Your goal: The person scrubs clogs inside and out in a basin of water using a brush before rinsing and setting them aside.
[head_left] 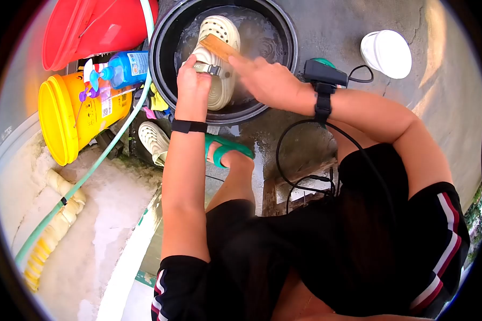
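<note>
A cream clog (226, 88) with a holed toe is held over the black basin (289, 32), which has water in it. My left hand (194, 83) is closed on the clog near its heel strap, at the left side. In my right hand (270, 83), slightly blurred, is a wooden brush (218, 47), its flat brown back turned up and lying across the clog's toe area. The bristles are hidden from view. A second cream clog (154, 140) rests on the ground below the basin's left side.
Left of the basin are a red bucket (99, 29), a yellow bucket (61, 115) and a blue spray bottle (126, 69). A green hose (93, 179) runs past them. A white bucket (386, 53) stands at the right. A black cable (279, 152) hangs from my right wrist.
</note>
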{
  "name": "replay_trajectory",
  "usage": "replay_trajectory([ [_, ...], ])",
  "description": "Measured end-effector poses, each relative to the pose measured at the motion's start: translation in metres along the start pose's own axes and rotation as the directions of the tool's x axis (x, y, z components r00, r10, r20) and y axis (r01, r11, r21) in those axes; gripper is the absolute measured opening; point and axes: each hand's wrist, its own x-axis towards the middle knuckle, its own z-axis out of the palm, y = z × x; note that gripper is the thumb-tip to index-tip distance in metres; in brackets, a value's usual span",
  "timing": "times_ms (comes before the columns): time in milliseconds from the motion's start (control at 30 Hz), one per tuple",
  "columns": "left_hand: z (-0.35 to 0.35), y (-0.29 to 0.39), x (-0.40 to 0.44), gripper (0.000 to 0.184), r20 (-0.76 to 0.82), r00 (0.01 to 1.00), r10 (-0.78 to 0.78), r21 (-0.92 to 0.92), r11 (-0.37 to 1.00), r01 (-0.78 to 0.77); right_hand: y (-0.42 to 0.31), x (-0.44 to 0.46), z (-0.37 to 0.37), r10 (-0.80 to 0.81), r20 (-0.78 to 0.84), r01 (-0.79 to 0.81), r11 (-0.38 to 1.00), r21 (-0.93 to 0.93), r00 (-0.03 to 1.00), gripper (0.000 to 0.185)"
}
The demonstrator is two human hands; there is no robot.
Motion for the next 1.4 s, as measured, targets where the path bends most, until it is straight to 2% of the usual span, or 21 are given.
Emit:
replay_trajectory([
  [133,0.017,-0.004,-0.018,0.030,-0.088,0.996,-0.031,0.169,0.985,0.046,0.028,0.033,-0.007,0.008,-0.061,-0.019,0.984,-0.176,0.998,0.057],
  [167,0.018,-0.006,-0.016,0.030,-0.056,0.998,-0.018,0.143,0.989,0.025,0.041,0.053,-0.002,-0.033,-0.071,0.013,0.964,-0.266,0.997,0.056],
  [233,0.018,-0.008,-0.012,0.030,0.011,1.000,0.013,0.083,0.996,-0.014,0.040,0.061,-0.001,-0.021,-0.092,-0.006,0.958,-0.286,0.996,0.057],
  [300,0.014,-0.002,-0.011,0.029,0.006,0.999,0.038,0.075,0.996,-0.038,0.027,0.026,-0.004,-0.047,-0.052,0.036,0.981,-0.192,0.998,0.056],
  [333,0.013,0.002,-0.012,0.029,-0.001,0.999,0.050,0.072,0.996,-0.050,0.014,0.006,-0.010,-0.002,-0.037,0.000,0.999,-0.048,0.999,0.055],
  [367,0.009,0.004,-0.011,0.029,-0.013,0.998,0.058,0.071,0.996,-0.057,0.007,-0.010,-0.015,0.008,0.046,-0.005,0.997,-0.078,0.999,0.055],
  [433,-0.005,-0.007,0.003,0.027,0.019,1.000,0.016,0.109,0.994,-0.018,0.016,-0.001,-0.019,0.017,0.015,-0.015,0.992,-0.129,1.000,0.054],
  [467,-0.007,-0.014,0.006,0.026,0.057,0.998,0.026,0.127,0.991,-0.033,0.035,0.018,-0.009,-0.010,-0.068,0.000,0.990,-0.138,0.998,0.052],
  [567,0.017,-0.008,-0.004,0.027,0.084,0.993,0.084,0.109,0.990,-0.093,0.045,0.057,0.002,-0.046,-0.058,0.027,0.955,-0.296,0.997,0.048],
  [633,0.010,-0.006,-0.011,0.028,0.051,0.995,0.080,0.162,0.983,-0.087,0.043,0.060,-0.004,0.019,-0.087,-0.040,0.968,-0.249,0.996,0.048],
  [667,0.004,-0.013,-0.004,0.038,0.104,0.987,0.120,0.129,0.983,-0.133,0.041,0.060,-0.007,0.052,-0.101,-0.074,0.971,-0.226,0.994,0.048],
  [767,0.025,-0.005,-0.026,0.054,0.125,0.989,-0.084,-0.128,0.987,0.100,0.046,0.044,-0.001,0.029,-0.069,-0.038,0.991,-0.129,0.997,0.050],
  [800,0.028,-0.001,-0.030,0.063,0.070,0.974,-0.213,-0.157,0.962,0.222,0.042,0.033,0.000,0.008,-0.029,-0.010,0.997,-0.080,1.000,0.050],
  [900,0.025,-0.011,-0.025,0.062,0.034,0.982,-0.183,-0.006,0.983,0.184,0.023,0.007,-0.002,-0.029,-0.005,0.030,0.999,0.029,1.000,0.050],
  [933,0.023,-0.012,-0.024,0.055,0.070,0.979,-0.194,-0.038,0.980,0.197,0.016,0.005,-0.008,-0.002,0.000,0.002,0.999,0.049,1.000,0.049],
  [1033,0.029,-0.026,-0.028,0.045,0.203,0.978,-0.053,0.006,0.999,0.053,0.027,0.036,-0.007,0.006,-0.064,-0.010,0.998,-0.064,0.998,0.047],
  [1100,0.035,-0.025,-0.031,0.043,0.157,0.984,-0.084,0.041,0.996,0.078,0.037,0.058,-0.012,0.010,-0.132,-0.028,0.990,-0.136,0.991,0.043],
  [1167,0.036,-0.019,-0.026,0.044,0.132,0.987,-0.093,0.114,0.990,0.078,0.035,0.046,-0.004,0.025,-0.037,-0.020,0.993,0.118,0.999,0.044],
  [1233,0.027,-0.022,-0.019,0.041,0.183,0.982,-0.037,0.099,0.995,0.019,0.009,0.015,0.000,-0.060,-0.081,0.075,0.978,0.196,0.995,0.049],
  [1300,0.021,-0.028,-0.024,0.039,0.214,0.977,0.012,0.170,0.984,-0.049,0.016,0.013,0.000,-0.089,-0.071,0.095,0.992,0.080,0.993,0.049],
  [1400,0.036,-0.027,-0.042,0.038,0.204,0.978,0.036,0.222,0.972,-0.082,0.041,0.052,-0.008,0.008,-0.069,-0.013,0.996,-0.083,0.998,0.048],
])
